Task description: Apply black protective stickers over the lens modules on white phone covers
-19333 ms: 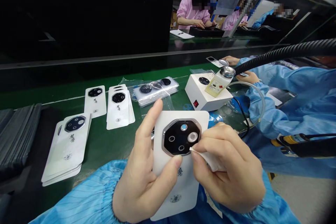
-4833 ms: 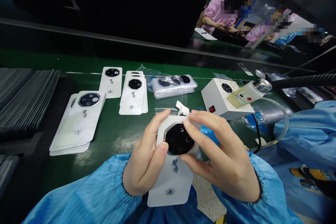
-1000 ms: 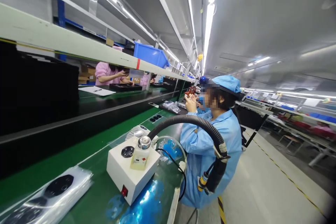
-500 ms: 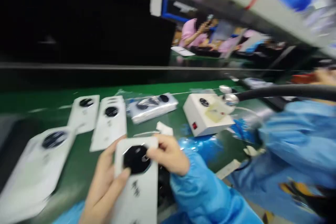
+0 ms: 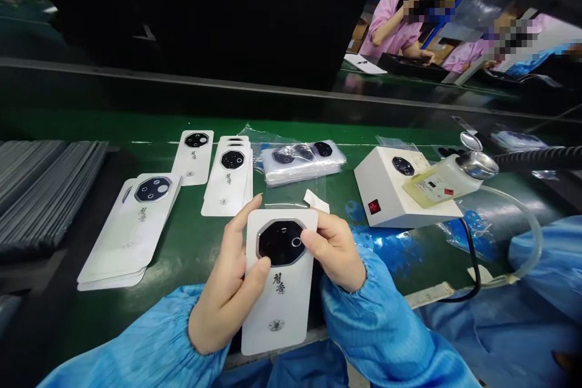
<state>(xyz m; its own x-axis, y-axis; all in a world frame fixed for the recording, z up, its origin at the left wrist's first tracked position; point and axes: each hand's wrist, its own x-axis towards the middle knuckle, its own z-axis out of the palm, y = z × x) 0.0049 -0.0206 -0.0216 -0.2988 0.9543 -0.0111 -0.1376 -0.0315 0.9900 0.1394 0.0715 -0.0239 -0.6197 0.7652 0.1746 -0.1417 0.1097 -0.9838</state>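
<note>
The left hand (image 5: 225,309) clasps the left edge of a white backing card (image 5: 279,309), and the right hand (image 5: 334,251) pinches its right edge. The card's long axis runs near-far, with its black octagonal camera lens (image 5: 280,243) at the far end.

A light-blue, finely striped smock (image 5: 304,367) clothes the person, its left sleeve (image 5: 136,339) and right sleeve (image 5: 386,333) each gathered into a ruched elastic cuff (image 5: 339,294) above a bare left hand (image 5: 222,309) and right hand (image 5: 334,251).
</note>
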